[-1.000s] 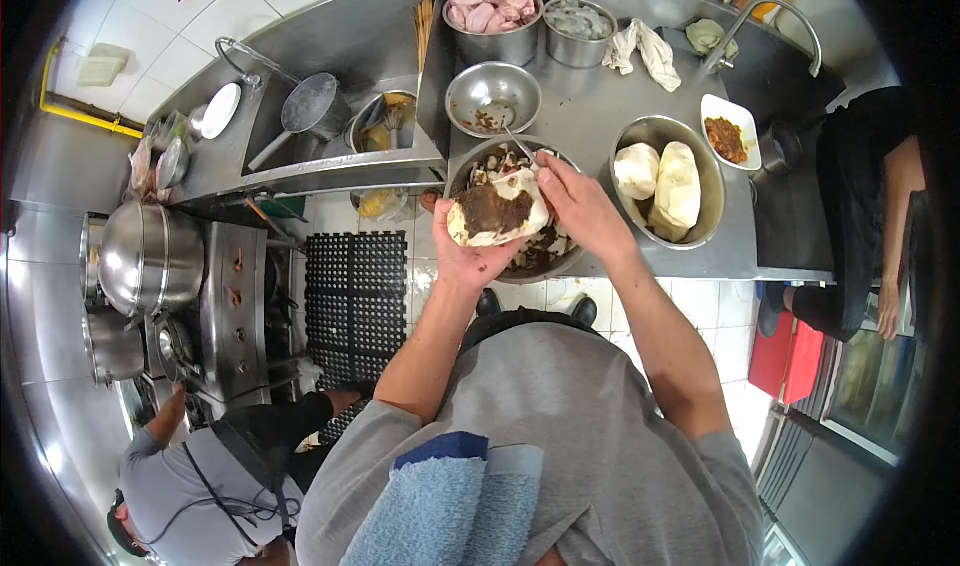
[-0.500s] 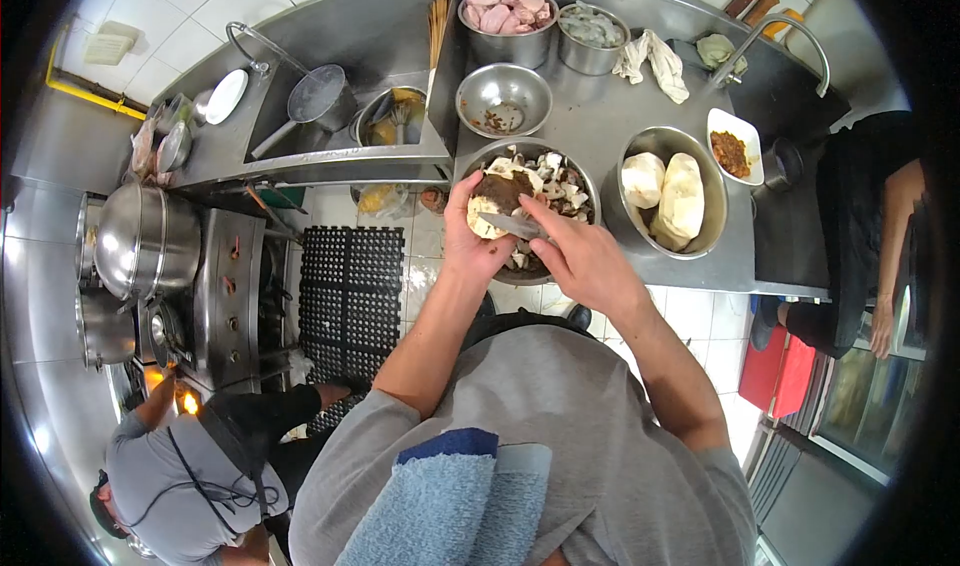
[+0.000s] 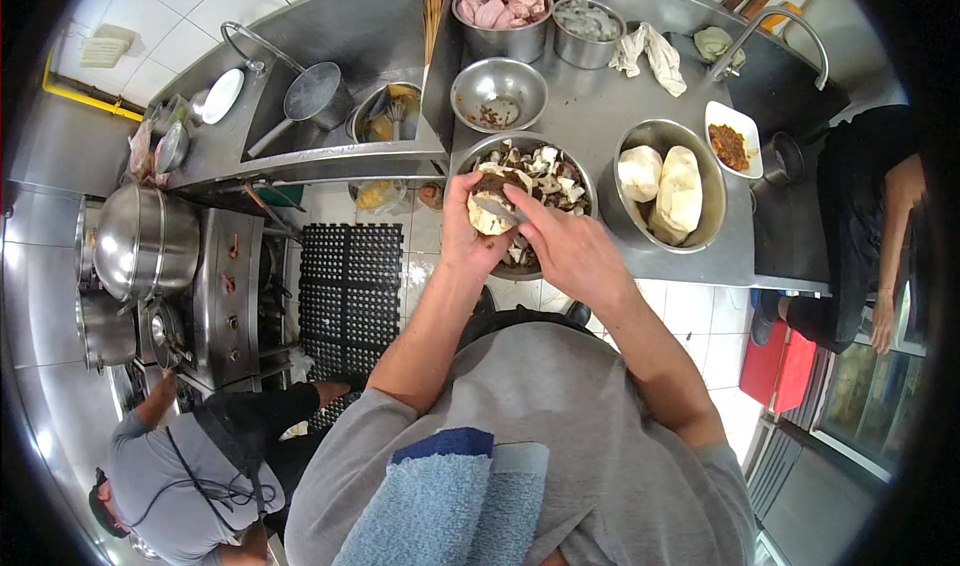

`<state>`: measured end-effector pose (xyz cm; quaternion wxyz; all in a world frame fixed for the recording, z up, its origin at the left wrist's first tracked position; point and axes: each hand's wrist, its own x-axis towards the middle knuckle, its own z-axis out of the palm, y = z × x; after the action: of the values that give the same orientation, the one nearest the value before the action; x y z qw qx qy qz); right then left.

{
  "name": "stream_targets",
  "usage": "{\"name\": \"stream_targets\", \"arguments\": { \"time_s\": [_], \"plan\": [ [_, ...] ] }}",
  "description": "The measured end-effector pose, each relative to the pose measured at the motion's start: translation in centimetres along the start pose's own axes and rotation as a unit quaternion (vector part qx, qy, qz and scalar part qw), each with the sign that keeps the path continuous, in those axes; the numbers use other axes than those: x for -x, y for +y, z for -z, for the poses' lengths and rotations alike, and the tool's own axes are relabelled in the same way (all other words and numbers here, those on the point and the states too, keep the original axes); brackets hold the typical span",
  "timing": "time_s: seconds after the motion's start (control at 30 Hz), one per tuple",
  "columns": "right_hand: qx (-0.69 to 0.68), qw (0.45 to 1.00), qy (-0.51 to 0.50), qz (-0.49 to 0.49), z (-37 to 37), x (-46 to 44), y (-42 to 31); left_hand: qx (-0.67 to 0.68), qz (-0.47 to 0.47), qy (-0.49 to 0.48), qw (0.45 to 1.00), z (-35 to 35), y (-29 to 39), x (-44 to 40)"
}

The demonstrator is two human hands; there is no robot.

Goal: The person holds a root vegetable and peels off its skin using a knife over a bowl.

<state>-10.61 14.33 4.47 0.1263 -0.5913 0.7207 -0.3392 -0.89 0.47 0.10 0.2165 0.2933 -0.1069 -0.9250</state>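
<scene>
My left hand (image 3: 468, 230) is wrapped round a pale root vegetable (image 3: 490, 218) with a patch of dark brown skin. A knife (image 3: 494, 207) lies against its surface, gripped in my right hand (image 3: 565, 246). Both hands are over a steel bowl (image 3: 590, 178) filled with brown and white peel pieces (image 3: 555, 181). To the right, two peeled white roots (image 3: 677, 196) rest in another steel bowl (image 3: 715, 222). Behind the peel bowl is a smaller steel bowl (image 3: 477, 96) with brown bits in it.
Pots of raw meat (image 3: 498, 8) and translucent pieces (image 3: 588, 21) stand at the back, beside a cloth (image 3: 652, 56) and faucet (image 3: 760, 21). A white dish (image 3: 732, 138) holds reddish-brown food. One person (image 3: 200, 466) works at the stove; another person (image 3: 870, 206) stands at right.
The root has been turned and tilted between my hands since the earliest frame. My right hand and the knife have come down onto it. The flame seen at the stove is gone.
</scene>
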Motion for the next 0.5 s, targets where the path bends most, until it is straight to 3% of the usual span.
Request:
{"name": "stream_targets", "arguments": {
  "time_s": [0.17,0.23,0.33,0.37,0.43,0.5],
  "plan": [
    [-0.023,0.999,0.002,-0.022,-0.4,-1.1,-0.4,-0.01,-0.001,0.027,1.0,0.4,-0.5,0.5],
    [-0.03,0.999,-0.012,-0.042,0.0,-1.5,-1.1,-0.01,-0.015,-0.008,1.0,1.2,-0.4,-0.4],
    [-0.13,0.989,0.046,-0.052,-1.9,-2.2,-0.1,-0.023,-0.034,-0.042,0.998,1.5,0.0,-0.8],
    [-0.244,0.962,0.016,-0.119,-1.8,-2.6,0.5,-0.028,-0.029,-0.056,0.998,1.5,0.2,-0.4],
    [-0.456,0.854,-0.042,-0.248,-0.6,-3.3,1.3,-0.039,-0.015,-0.084,0.996,1.3,0.3,0.1],
    [-0.419,0.864,-0.058,-0.274,0.8,-2.7,1.0,-0.024,-0.018,-0.111,0.993,1.6,0.3,0.0]
  ]
}}
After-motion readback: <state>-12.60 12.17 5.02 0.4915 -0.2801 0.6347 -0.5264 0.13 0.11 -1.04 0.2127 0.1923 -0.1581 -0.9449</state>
